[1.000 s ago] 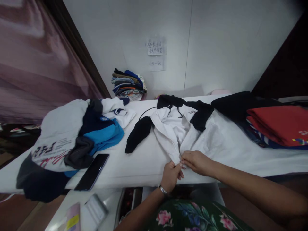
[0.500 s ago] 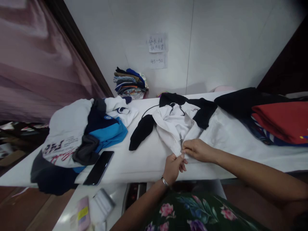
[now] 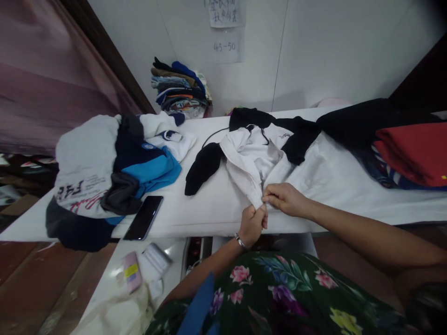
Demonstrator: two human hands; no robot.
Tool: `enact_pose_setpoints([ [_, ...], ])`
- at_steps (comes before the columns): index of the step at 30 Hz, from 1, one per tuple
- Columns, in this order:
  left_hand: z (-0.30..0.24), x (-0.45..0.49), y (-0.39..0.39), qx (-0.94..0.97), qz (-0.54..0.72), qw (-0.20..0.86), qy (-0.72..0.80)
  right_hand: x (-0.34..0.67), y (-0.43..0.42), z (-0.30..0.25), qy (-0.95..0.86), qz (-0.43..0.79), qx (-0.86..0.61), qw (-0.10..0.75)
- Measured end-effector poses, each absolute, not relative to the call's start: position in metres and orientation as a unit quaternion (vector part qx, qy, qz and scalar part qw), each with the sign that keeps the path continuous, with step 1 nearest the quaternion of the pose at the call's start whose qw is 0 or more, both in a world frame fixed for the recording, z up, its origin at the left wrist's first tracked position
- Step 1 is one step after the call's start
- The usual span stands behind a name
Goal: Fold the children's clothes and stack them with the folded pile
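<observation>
Viewpoint has tipped down since the earlier frame; left hand (image 3: 252,225) and right hand (image 3: 288,199) remain at the near hem of a white jacket (image 3: 242,170). Left: closed, gripping the hem. Right: fingertips pinched on the front edge just beside it. Jacket lies mid-table (image 3: 195,214), long axis near–far, neck end far, hem pointing near. Count: jacket, 1; black sleeves (image 3: 203,168), 2, left one angled near-left; smartphone (image 3: 144,217) at left, 1; paper notes (image 3: 225,47) on far wall, 2; red folded garment (image 3: 415,151) at right, 1.

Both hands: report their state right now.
Left hand: closed, gripping the lower front edge of the black-and-white jacket.
Right hand: closed, pinching the jacket there too.
</observation>
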State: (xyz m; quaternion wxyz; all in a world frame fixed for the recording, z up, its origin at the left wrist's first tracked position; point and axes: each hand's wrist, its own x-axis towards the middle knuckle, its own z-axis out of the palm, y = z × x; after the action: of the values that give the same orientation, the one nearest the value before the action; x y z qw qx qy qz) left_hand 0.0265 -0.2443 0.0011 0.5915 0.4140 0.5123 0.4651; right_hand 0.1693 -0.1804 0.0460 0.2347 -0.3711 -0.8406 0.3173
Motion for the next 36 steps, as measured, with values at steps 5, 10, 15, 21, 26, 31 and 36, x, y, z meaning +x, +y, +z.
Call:
enact_pose_setpoints([
  [5, -0.008, 0.023, -0.243, 0.412, 0.476, 0.595, 0.501, 0.165, -0.180, 0.029, -0.732, 0.482, -0.389, 0.283],
  [10, -0.018, 0.019, -0.244, 0.377, 0.484, 0.646, 0.454, 0.180, -0.180, 0.026, -0.744, 0.514, -0.338, 0.261],
  [15, -0.019, 0.016, -0.240, 0.400, 0.462, 0.651, 0.450, 0.191, -0.167, 0.032, -0.791, 0.512, -0.284, 0.176],
  [21, -0.020, 0.013, -0.237, 0.416, 0.470, 0.617, 0.475, 0.186, -0.164, 0.044, -0.831, 0.459, -0.285, 0.132],
  [26, -0.015, 0.016, -0.231, 0.300, 0.486, 0.680, 0.460, 0.187, -0.170, 0.040, -0.832, 0.445, -0.303, 0.133],
  [31, -0.012, 0.023, -0.225, 0.268, 0.476, 0.701, 0.458, 0.191, -0.174, 0.039, -0.828, 0.439, -0.325, 0.126],
  [36, -0.015, 0.030, -0.227, 0.277, 0.492, 0.672, 0.479, 0.192, -0.177, 0.042, -0.869, 0.370, -0.309, 0.109],
])
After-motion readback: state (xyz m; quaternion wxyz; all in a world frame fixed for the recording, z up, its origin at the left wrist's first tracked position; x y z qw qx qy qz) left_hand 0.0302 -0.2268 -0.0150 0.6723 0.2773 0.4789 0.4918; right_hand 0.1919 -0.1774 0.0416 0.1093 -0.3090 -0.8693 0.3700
